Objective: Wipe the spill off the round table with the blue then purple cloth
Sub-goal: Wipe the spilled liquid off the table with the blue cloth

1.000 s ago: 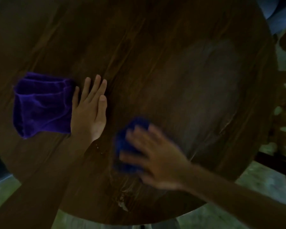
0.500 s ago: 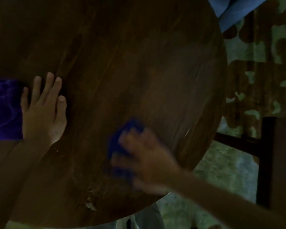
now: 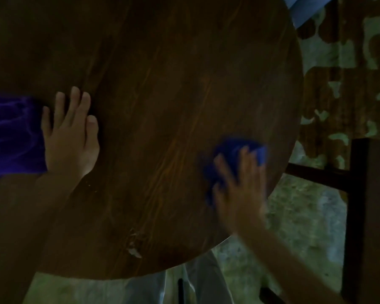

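The round dark wooden table (image 3: 162, 73) fills most of the view in dim light. My right hand (image 3: 239, 189) presses the bunched blue cloth (image 3: 230, 150) onto the tabletop close to its right edge; the hand is motion-blurred. My left hand (image 3: 71, 137) lies flat on the wood at the left, fingers spread, holding nothing. Its outer edge touches the purple cloth (image 3: 11, 137), which lies crumpled at the left frame edge and is partly cut off. No wet patch is discernible on the wood.
A chipped spot (image 3: 133, 244) marks the tabletop near its front edge. A dark chair frame (image 3: 358, 205) stands just right of the table. Pale blue fabric (image 3: 305, 9) shows at the top right. Mottled floor lies beyond the table's edge.
My right hand has swept the blue cloth rightwards across the tabletop to near the right edge. The left hand stays flat beside the purple cloth. The view has shifted right.
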{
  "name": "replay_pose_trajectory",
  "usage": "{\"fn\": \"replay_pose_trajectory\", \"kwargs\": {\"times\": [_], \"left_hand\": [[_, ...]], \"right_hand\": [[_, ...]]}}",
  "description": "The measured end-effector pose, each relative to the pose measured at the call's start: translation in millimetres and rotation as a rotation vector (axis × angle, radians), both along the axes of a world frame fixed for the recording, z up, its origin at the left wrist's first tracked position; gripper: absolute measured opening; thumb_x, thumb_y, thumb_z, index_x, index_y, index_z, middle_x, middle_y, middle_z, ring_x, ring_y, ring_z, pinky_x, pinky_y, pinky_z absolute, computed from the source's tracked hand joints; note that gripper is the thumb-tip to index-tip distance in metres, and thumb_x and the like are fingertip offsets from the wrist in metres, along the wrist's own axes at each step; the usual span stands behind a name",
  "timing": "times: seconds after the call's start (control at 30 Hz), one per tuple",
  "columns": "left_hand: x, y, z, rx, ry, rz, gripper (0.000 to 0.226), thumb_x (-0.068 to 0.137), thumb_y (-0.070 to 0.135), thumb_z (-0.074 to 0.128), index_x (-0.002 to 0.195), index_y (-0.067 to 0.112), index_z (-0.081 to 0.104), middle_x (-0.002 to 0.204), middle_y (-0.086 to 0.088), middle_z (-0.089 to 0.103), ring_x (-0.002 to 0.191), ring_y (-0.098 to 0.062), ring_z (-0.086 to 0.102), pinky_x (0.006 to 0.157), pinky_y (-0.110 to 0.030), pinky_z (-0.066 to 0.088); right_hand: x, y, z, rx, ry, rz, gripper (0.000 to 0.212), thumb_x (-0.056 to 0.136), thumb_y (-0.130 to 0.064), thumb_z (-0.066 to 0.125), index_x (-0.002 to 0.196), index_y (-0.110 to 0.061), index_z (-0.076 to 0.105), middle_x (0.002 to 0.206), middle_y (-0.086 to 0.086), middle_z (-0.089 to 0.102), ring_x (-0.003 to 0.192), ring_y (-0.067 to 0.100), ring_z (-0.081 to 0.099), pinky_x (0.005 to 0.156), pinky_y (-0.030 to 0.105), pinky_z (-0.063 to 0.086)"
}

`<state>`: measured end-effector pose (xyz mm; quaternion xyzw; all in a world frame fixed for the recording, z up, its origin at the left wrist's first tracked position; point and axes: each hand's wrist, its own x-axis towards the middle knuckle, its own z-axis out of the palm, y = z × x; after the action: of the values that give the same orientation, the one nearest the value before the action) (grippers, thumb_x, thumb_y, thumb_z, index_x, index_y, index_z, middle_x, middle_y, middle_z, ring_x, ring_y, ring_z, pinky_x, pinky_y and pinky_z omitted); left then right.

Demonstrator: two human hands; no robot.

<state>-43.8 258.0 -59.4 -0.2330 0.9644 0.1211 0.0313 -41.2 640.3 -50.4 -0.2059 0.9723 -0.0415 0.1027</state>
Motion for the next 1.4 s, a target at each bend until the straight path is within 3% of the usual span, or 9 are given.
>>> {"fn": "replay_pose_trajectory", "kwargs": {"times": [0.23, 0.4, 0.53, 0.73, 0.87, 1.0, 1.23, 1.33, 1.4], "left_hand": [[-1.8, -6.1, 17.5, 0.222, 0.008, 0.004, 0.061, 0.107, 0.045, 0.005, 0.161, 0.025, 0.024, 0.171, 0.006, 0.013, 0.157, -0.012, 0.001, 0.125, -0.039, -0.005], [-0.2, -11.5, 29.7, 0.377, -0.002, 0.013, 0.063, 0.105, 0.049, 0.002, 0.162, 0.026, 0.019, 0.171, 0.008, 0.011, 0.157, -0.009, -0.001, 0.125, -0.035, -0.007], [3.0, -10.0, 28.2, 0.353, -0.013, -0.035, 0.061, 0.107, 0.047, 0.004, 0.162, 0.024, 0.017, 0.172, 0.006, 0.007, 0.157, -0.010, -0.005, 0.125, -0.036, -0.009], [2.2, -13.0, 19.7, 0.336, 0.015, -0.055, 0.063, 0.107, 0.048, 0.003, 0.162, 0.023, 0.017, 0.171, 0.007, 0.007, 0.156, -0.009, -0.006, 0.126, -0.040, -0.009], [2.9, -13.7, 25.3, 0.511, 0.110, 0.053, 0.065, 0.105, 0.050, 0.004, 0.162, 0.022, 0.020, 0.168, 0.011, 0.013, 0.154, -0.002, 0.001, 0.125, -0.028, -0.006], [4.9, -10.1, 32.4, 0.628, 0.180, 0.146, 0.061, 0.106, 0.046, 0.008, 0.162, 0.025, 0.021, 0.166, 0.016, 0.019, 0.154, -0.001, 0.013, 0.117, -0.008, -0.001], [4.8, -6.0, 33.1, 0.624, 0.087, 0.218, 0.062, 0.103, 0.060, 0.006, 0.161, 0.040, 0.018, 0.170, 0.013, 0.013, 0.155, -0.003, 0.009, 0.125, -0.028, -0.006], [5.9, -8.1, 38.4, 0.633, 0.105, 0.219, 0.054, 0.109, 0.047, 0.011, 0.161, 0.036, 0.022, 0.165, 0.022, 0.013, 0.136, 0.030, 0.011, 0.126, -0.030, -0.003], [5.0, -9.0, 39.9, 0.596, 0.099, 0.201, 0.050, 0.111, 0.025, 0.017, 0.161, 0.030, 0.025, 0.166, 0.019, 0.013, 0.144, 0.018, 0.013, 0.128, -0.036, 0.006]], "right_hand": [[51.7, -161.3, 10.0, -0.204, -0.148, 0.768, 0.070, 0.101, -0.060, 0.052, 0.165, -0.036, 0.033, 0.176, 0.012, 0.014, 0.163, 0.032, 0.006, 0.132, 0.052, -0.003], [-126.9, -120.1, 1.3, -0.039, 0.015, 0.147, 0.064, 0.106, -0.058, 0.024, 0.167, -0.039, 0.025, 0.176, 0.015, 0.010, 0.163, 0.035, 0.009, 0.130, 0.057, 0.006], [-94.2, -37.0, 3.9, 0.012, -0.001, -0.141, 0.064, 0.108, -0.061, 0.012, 0.168, -0.039, 0.019, 0.177, 0.014, 0.006, 0.163, 0.035, 0.004, 0.129, 0.059, 0.013], [106.3, -89.8, -1.0, -0.056, -0.071, 0.457, 0.071, 0.102, -0.059, 0.043, 0.167, -0.042, 0.021, 0.177, 0.011, 0.004, 0.164, 0.034, -0.001, 0.125, 0.062, 0.016], [36.0, -169.4, -7.0, -0.226, -0.076, 0.661, 0.065, 0.103, -0.057, 0.048, 0.164, -0.040, 0.034, 0.176, 0.011, 0.015, 0.164, 0.032, 0.007, 0.131, 0.055, 0.003], [-123.5, -198.6, -9.3, -0.200, 0.041, 0.385, 0.063, 0.102, -0.056, 0.037, 0.163, -0.038, 0.036, 0.174, 0.015, 0.020, 0.161, 0.037, 0.017, 0.130, 0.058, 0.010], [-292.1, -108.5, -10.9, -0.048, -0.024, -0.267, 0.067, 0.102, -0.071, 0.011, 0.165, -0.049, 0.007, 0.177, 0.010, -0.003, 0.163, 0.033, -0.003, 0.131, 0.057, -0.001], [-243.6, -136.3, -9.6, -0.082, 0.066, -0.160, 0.066, 0.104, -0.064, 0.016, 0.167, -0.042, 0.018, 0.177, 0.012, 0.007, 0.163, 0.035, 0.005, 0.131, 0.057, 0.005], [-180.8, -157.9, -5.6, -0.122, 0.088, 0.131, 0.064, 0.106, -0.057, 0.029, 0.166, -0.036, 0.028, 0.176, 0.014, 0.014, 0.162, 0.037, 0.011, 0.130, 0.059, 0.010]]}}
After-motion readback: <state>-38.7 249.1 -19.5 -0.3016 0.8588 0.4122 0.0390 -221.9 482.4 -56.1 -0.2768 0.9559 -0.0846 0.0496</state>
